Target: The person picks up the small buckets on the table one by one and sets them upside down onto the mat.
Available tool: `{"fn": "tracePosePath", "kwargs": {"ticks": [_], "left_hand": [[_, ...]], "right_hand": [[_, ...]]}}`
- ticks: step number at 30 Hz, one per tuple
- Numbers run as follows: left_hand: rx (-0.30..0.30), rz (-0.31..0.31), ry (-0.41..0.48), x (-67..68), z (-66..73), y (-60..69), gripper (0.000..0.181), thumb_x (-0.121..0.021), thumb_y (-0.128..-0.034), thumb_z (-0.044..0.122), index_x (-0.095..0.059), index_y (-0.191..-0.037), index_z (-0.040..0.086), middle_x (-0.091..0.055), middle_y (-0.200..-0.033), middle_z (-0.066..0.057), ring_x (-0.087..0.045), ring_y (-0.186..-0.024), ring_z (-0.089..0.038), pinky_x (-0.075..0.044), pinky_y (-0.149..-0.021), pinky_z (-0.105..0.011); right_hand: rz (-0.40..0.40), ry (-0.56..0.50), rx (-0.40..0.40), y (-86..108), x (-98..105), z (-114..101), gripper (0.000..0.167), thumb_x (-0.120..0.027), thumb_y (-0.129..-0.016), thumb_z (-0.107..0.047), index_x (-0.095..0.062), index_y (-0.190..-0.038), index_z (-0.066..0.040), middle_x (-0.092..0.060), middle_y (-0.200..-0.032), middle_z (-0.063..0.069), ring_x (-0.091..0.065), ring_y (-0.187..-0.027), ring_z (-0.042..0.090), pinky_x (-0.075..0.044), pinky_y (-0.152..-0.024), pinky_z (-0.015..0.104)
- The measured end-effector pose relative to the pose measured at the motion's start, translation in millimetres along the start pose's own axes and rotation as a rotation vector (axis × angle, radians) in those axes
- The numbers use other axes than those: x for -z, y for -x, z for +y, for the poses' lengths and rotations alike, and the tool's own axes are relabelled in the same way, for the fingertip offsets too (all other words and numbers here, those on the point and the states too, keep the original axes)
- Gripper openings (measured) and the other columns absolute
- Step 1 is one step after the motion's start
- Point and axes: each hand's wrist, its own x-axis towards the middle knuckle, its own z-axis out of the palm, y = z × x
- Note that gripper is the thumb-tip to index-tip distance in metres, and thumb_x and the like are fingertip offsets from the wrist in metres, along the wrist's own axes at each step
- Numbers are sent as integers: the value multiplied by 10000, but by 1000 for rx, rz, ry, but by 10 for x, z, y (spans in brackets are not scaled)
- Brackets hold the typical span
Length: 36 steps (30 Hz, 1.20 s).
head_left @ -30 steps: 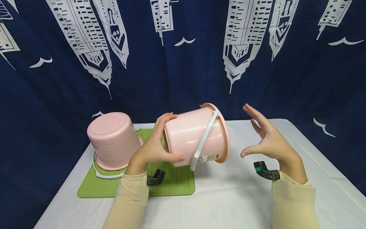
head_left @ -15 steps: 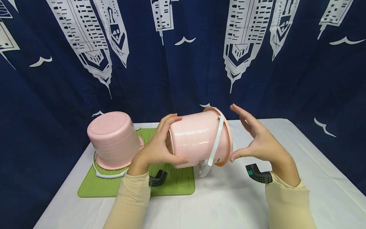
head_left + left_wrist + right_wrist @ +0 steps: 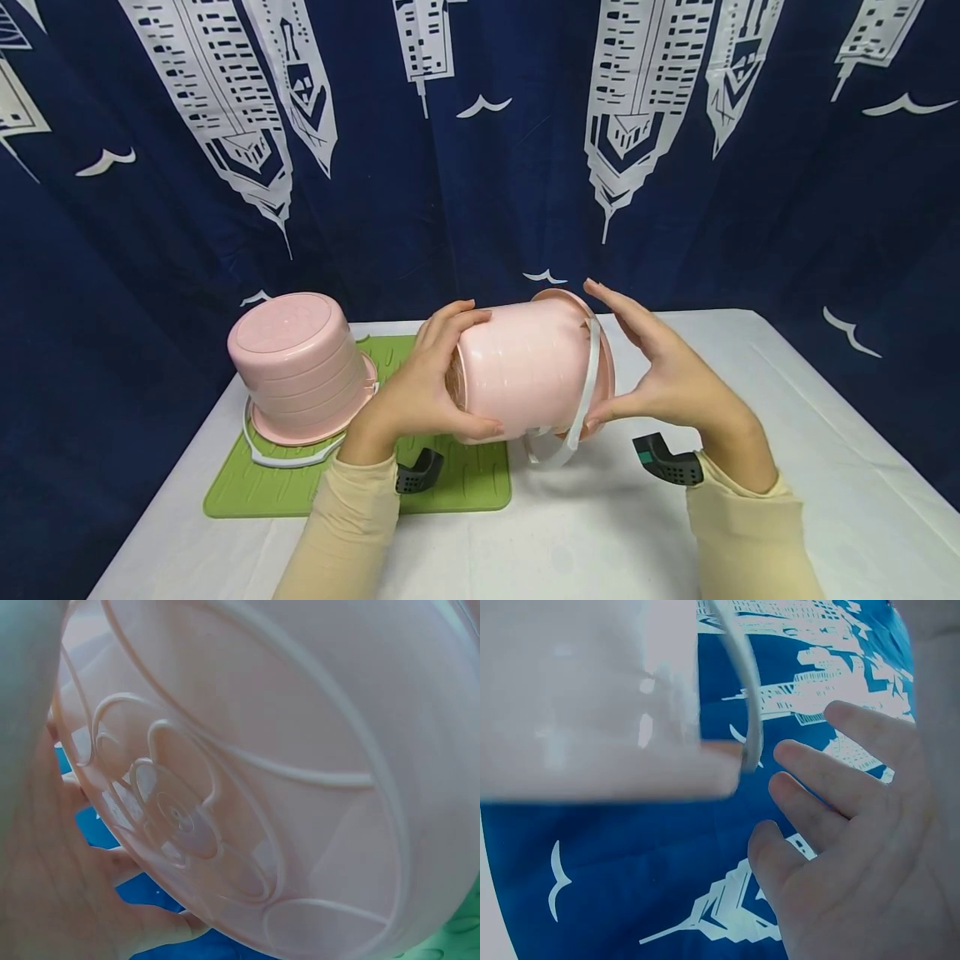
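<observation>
A pink bucket (image 3: pixel 525 367) is held on its side above the table, its rim turned to the right. My left hand (image 3: pixel 420 392) grips it around the base end, fingers over the top and thumb low on the near side. The bucket's bottom (image 3: pixel 240 795), with raised curved lines, fills the left wrist view. From the rim hangs a white handle (image 3: pixel 588 383). My right hand (image 3: pixel 667 375) is spread beside the rim, thumb apart from the fingers. In the right wrist view, a gap separates those fingers (image 3: pixel 817 776) from the bucket. The bucket's inside is hidden.
Upside down on a green mat (image 3: pixel 262 496) at the left stands a second pink bucket (image 3: pixel 292 358), its white handle (image 3: pixel 288 461) lying on the mat. A white cloth covers the table (image 3: pixel 600 533). Behind it hangs a dark blue curtain (image 3: pixel 480 200) with white prints.
The held bucket has shifted slightly right and down, and its handle has swung toward the rim. My right hand has moved left, up to the rim.
</observation>
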Motion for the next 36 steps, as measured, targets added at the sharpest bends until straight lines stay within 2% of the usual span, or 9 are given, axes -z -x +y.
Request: {"fn": "tracePosePath", "kwargs": {"ticks": [6, 10, 14, 18, 24, 32, 36], "left_hand": [[-6, -11, -48, -31, 48, -6, 1179, -960, -512, 511, -353, -1506, 329, -206, -1594, 58, -182, -1455, -165, -403, -1035, -517], [-24, -14, -74, -52, 69, -14, 1181, -954, -512, 522, -353, -1506, 310, -214, -1595, 52, -184, -1458, -153, -395, -1046, -512], [-35, -23, -95, -73, 84, -23, 1190, -950, -516, 536, -347, -1506, 271, -227, -1592, 43, -202, -1455, -146, -391, -1060, -497], [-41, -29, -105, -76, 103, -24, 1200, -950, -519, 539, -339, -1509, 246, -240, -1585, 36, -219, -1451, -144, -386, -1072, -484], [-53, -27, -120, -74, 123, -21, 1206, -949, -520, 535, -336, -1512, 228, -253, -1581, 24, -226, -1451, -149, -377, -1081, -481], [-66, -28, -122, -70, 129, -27, 1200, -948, -526, 534, -345, -1511, 207, -266, -1578, 20, -234, -1451, -148, -374, -1086, -480], [-66, -28, -121, -63, 139, -27, 1196, -950, -528, 531, -349, -1507, 202, -267, -1579, 19, -234, -1451, -148, -380, -1081, -480]], "right_hand": [[-22, 39, -29, -30, -60, 5, 1338, -1043, -465, -259, -322, -1592, -218, -332, -1602, -33, -262, -1479, 197, -254, -1168, 360], [-37, 52, -65, -46, -105, -5, 1338, -1037, -460, -300, -326, -1592, -248, -341, -1593, -20, -245, -1483, 209, -270, -1152, 502], [-55, 36, -69, -67, -146, -1, 1310, -1032, -475, -330, -338, -1585, -286, -427, -1543, -1, -181, -1502, 246, -218, -1140, 617], [-81, 60, -43, -92, -183, 19, 1291, -1012, -496, -408, -334, -1585, -268, -491, -1495, -6, -167, -1505, 252, -148, -1171, 588], [-108, 154, -43, -106, -228, 32, 1274, -970, -490, -540, -379, -1565, -197, -388, -1570, -49, -175, -1506, 240, -127, -1195, 526], [-137, 219, -5, -119, -280, 79, 1323, -976, -467, -546, -374, -1559, -105, -372, -1581, 102, -192, -1499, 304, -108, -1197, 523], [-150, 309, 17, -149, -337, 94, 1348, -949, -437, -627, -399, -1541, -82, -404, -1560, 97, -249, -1482, 286, -113, -1193, 538]]}}
